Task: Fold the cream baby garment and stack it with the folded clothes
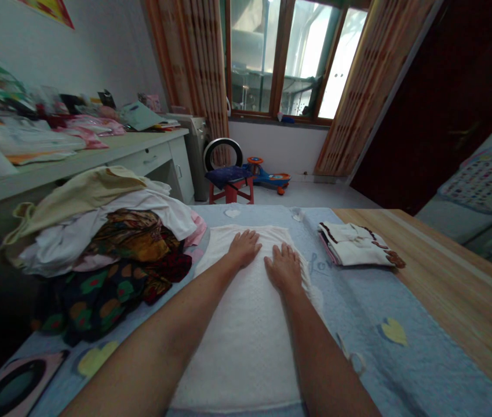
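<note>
Presently, the left hand (244, 249) and the right hand (284, 269) lie flat on the white cloth (246, 341), fingers slightly apart, clamping nothing; uneven pushing could perhaps wrinkle it.

A: What does the central item comprise?
B: A white cloth (241, 341), soft-surfaced and roughly rectangular in outline, its long axis running away from the viewer.
A: In what state does it appear?
B: Spread flat, largely smooth over the near half; small creases and ripples mark the far end. Parts of both side edges are hidden; the number of layers cannot be told.
A: And its position?
B: On a light-blue cover (359, 307), between a heap of clothes (128, 231) at left and folded garments (352, 243) at right.
</note>
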`<action>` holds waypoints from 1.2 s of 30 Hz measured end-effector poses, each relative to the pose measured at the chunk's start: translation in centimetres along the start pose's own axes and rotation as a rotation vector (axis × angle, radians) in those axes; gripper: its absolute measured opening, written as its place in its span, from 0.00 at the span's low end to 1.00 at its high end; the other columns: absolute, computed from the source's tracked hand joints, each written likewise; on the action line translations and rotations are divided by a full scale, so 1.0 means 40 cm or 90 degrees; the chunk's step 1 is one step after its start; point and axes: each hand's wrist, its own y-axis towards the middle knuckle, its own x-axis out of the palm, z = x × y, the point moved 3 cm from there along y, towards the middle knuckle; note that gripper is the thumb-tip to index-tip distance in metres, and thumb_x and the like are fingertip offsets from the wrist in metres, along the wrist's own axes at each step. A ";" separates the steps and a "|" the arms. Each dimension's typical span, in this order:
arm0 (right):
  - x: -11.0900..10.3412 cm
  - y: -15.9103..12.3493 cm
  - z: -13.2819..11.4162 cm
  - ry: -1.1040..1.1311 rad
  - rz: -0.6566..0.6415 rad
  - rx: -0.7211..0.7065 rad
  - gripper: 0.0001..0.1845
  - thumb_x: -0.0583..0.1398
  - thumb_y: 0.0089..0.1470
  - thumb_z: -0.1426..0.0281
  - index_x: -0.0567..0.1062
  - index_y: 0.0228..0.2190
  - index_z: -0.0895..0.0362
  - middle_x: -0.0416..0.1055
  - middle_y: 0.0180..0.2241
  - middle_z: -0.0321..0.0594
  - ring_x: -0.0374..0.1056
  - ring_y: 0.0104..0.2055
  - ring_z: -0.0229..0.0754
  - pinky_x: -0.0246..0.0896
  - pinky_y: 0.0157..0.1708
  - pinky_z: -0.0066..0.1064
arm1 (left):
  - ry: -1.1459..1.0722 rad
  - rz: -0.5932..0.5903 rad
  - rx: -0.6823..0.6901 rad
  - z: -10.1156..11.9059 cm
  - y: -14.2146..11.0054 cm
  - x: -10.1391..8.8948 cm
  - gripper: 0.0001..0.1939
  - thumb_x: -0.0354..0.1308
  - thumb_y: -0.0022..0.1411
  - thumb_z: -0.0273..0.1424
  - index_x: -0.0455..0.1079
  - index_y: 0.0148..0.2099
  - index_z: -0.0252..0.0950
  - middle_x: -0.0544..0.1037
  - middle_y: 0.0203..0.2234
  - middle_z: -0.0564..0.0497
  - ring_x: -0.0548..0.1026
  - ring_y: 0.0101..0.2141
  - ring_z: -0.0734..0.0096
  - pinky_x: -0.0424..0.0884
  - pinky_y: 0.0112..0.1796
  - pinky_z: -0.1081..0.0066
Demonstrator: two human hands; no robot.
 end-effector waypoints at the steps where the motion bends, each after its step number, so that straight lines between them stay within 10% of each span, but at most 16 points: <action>1: 0.001 0.001 0.000 0.001 0.000 0.000 0.33 0.49 0.62 0.56 0.59 0.63 0.58 0.48 0.67 0.54 0.42 0.69 0.53 0.32 0.64 0.46 | -0.003 -0.004 0.005 0.005 0.003 0.002 0.28 0.37 0.71 0.42 0.53 0.68 0.41 0.53 0.68 0.49 0.49 0.67 0.60 0.46 0.64 0.54; 20: -0.003 -0.001 0.004 0.002 -0.002 -0.008 0.33 0.49 0.63 0.55 0.59 0.63 0.59 0.47 0.68 0.55 0.42 0.69 0.55 0.32 0.64 0.46 | 0.009 -0.011 -0.171 -0.059 -0.055 -0.006 0.36 0.35 0.68 0.51 0.48 0.70 0.36 0.47 0.69 0.42 0.45 0.68 0.51 0.46 0.63 0.47; 36: 0.006 0.004 0.010 -0.022 0.009 -0.018 0.32 0.48 0.63 0.56 0.60 0.63 0.58 0.49 0.67 0.55 0.44 0.69 0.54 0.35 0.63 0.45 | 0.029 0.027 -0.062 -0.056 -0.221 -0.015 0.30 0.41 0.70 0.45 0.54 0.68 0.34 0.54 0.68 0.41 0.51 0.67 0.56 0.50 0.63 0.55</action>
